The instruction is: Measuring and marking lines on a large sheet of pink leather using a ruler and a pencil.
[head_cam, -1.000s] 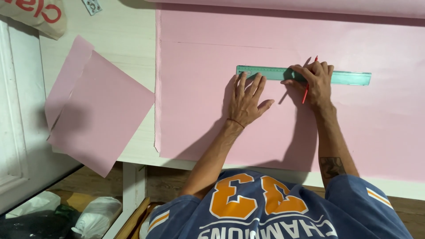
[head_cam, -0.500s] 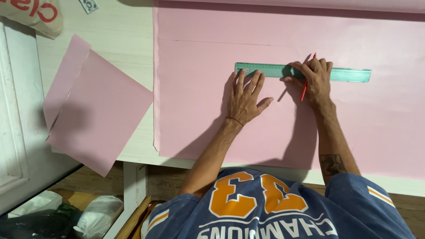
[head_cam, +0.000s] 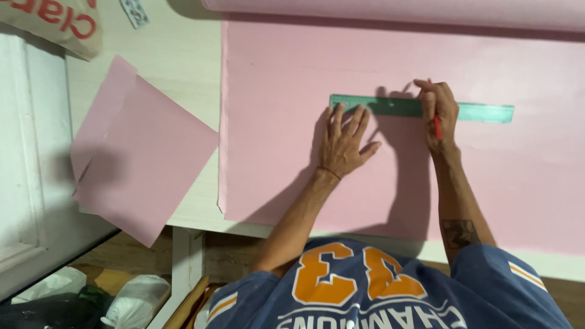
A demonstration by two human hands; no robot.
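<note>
While pinning one green ruler [head_cam: 420,108] flat-fingered, left hand [head_cam: 343,143]; right hand [head_cam: 440,116] gripping one red pencil [head_cam: 437,127]; two pink sheets: large [head_cam: 292,164], small [head_cam: 143,158].

One green ruler [head_cam: 420,108], one red pencil [head_cam: 436,125], two pink sheets [head_cam: 390,55] [head_cam: 143,161]

Head-worn view, steeply down, close

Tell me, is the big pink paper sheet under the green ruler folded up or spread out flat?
Spread out flat. The big pink paper sheet covers the white table, and the green plastic ruler lies level on it.
</note>
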